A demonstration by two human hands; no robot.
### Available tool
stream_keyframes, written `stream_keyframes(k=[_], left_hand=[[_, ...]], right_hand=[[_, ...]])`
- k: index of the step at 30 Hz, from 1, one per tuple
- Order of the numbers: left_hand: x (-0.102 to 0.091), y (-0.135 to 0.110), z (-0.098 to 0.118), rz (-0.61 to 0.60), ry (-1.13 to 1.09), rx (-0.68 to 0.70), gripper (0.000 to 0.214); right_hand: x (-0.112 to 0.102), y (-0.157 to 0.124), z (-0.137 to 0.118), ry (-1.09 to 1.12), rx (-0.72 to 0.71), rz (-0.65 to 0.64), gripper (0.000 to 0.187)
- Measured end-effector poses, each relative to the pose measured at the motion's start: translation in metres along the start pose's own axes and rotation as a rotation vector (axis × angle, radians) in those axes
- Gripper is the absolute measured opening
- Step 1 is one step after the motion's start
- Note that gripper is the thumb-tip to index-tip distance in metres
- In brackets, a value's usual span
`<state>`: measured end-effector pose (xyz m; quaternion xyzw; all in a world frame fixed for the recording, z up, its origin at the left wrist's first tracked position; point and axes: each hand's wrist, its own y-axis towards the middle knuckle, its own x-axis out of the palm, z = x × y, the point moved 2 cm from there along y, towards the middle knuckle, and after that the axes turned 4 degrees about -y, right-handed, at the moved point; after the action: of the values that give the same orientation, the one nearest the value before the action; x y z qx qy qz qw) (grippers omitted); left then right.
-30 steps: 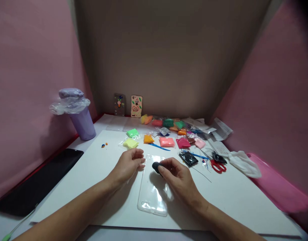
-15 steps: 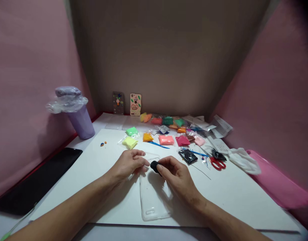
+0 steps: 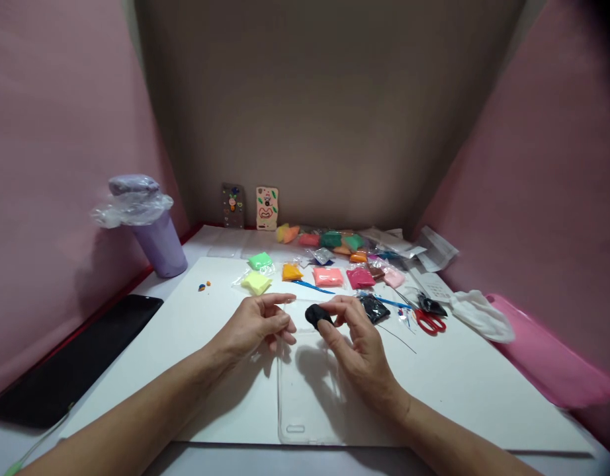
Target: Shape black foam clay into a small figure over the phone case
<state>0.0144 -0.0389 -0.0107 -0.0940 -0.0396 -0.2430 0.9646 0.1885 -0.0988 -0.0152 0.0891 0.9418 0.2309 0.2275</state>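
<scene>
My right hand (image 3: 357,340) pinches a lump of black clay (image 3: 315,314) between thumb and fingertips, raised a little above the table. Under both hands a clear phone case (image 3: 305,396) lies flat on the white board (image 3: 483,390), its lower end near the board's front edge. My left hand (image 3: 258,324) hovers just left of the clay over the case's top end, fingers loosely curled and apart, holding nothing.
Several coloured clay packets (image 3: 329,276) lie behind the hands, with a black packet (image 3: 375,307), red scissors (image 3: 430,322) and a blue tool (image 3: 312,286). A purple cup (image 3: 159,241) stands far left, a black slab (image 3: 71,360) at left, two decorated phone cases (image 3: 266,208) against the back wall.
The right hand lifted the black clay and turned it upward. The left hand came off the case with fingers opening. The clear case slid toward the front edge and straightened.
</scene>
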Motion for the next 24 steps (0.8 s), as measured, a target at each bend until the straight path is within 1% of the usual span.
stream_keyframes(k=[2, 4, 6, 9, 11, 16, 22, 24], left_hand=[[0.001, 0.000, 0.001, 0.004, -0.005, 0.015, 0.048], [0.001, 0.000, 0.001, -0.004, -0.005, 0.036, 0.046], [0.002, 0.001, 0.000, 0.000, -0.002, 0.043, 0.045], [0.003, 0.001, -0.002, 0.030, -0.038, 0.014, 0.043], [0.003, -0.001, -0.002, 0.039, -0.099, -0.014, 0.041], [0.007, -0.006, 0.001, 0.013, -0.197, -0.061, 0.046], [0.007, -0.005, 0.002, -0.020, -0.199, -0.089, 0.052], [0.007, -0.003, 0.000, -0.018, -0.176, -0.071, 0.049]], right_hand=[[0.000, 0.002, 0.002, 0.035, 0.032, 0.006, 0.013], [0.001, 0.003, 0.006, 0.120, 0.102, -0.012, 0.013], [0.003, 0.005, 0.010, 0.280, 0.204, -0.067, 0.015], [0.010, 0.005, 0.017, 0.579, 0.357, -0.170, 0.020], [0.013, 0.005, 0.020, 0.673, 0.407, -0.181, 0.021], [0.014, 0.007, 0.024, 0.672, 0.388, -0.078, 0.019], [0.011, 0.009, 0.024, 0.646, 0.404, 0.004, 0.023], [0.010, 0.010, 0.023, 0.643, 0.419, 0.028, 0.025]])
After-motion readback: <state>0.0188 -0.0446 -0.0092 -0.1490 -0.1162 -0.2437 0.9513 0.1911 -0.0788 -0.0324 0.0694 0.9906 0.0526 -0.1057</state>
